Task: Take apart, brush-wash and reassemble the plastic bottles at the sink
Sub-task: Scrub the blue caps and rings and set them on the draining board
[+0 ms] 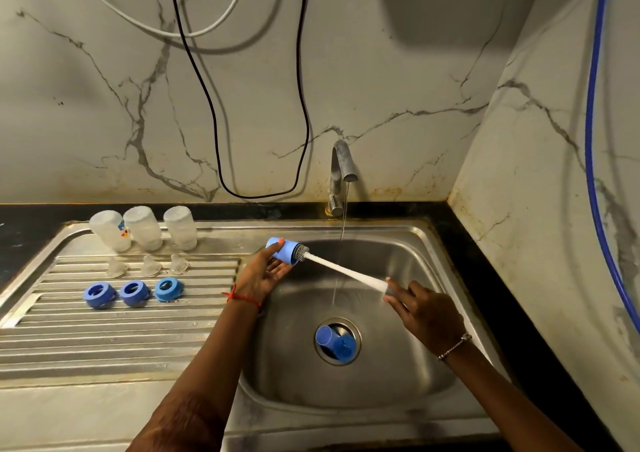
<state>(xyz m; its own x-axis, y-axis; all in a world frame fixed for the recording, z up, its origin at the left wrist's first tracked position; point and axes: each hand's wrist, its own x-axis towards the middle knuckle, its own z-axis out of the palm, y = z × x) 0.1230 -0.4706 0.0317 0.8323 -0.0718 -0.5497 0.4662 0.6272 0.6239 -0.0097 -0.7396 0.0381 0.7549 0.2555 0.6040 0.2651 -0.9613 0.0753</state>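
Head view — blue cap (283,250) in left hand (266,275), brush (343,269) in right hand (426,309)

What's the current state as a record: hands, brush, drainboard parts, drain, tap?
left hand: holds a blue cap above the sink, mouth toward the brush
right hand: pinches the bottle brush at its white handle end
brush head: at the cap's mouth
drainboard: rows of three upturned clear bottle bodies, three clear nipples, three blue collar rings
drain: blue cap pieces lying in it, count unclear
tap: running into the sink
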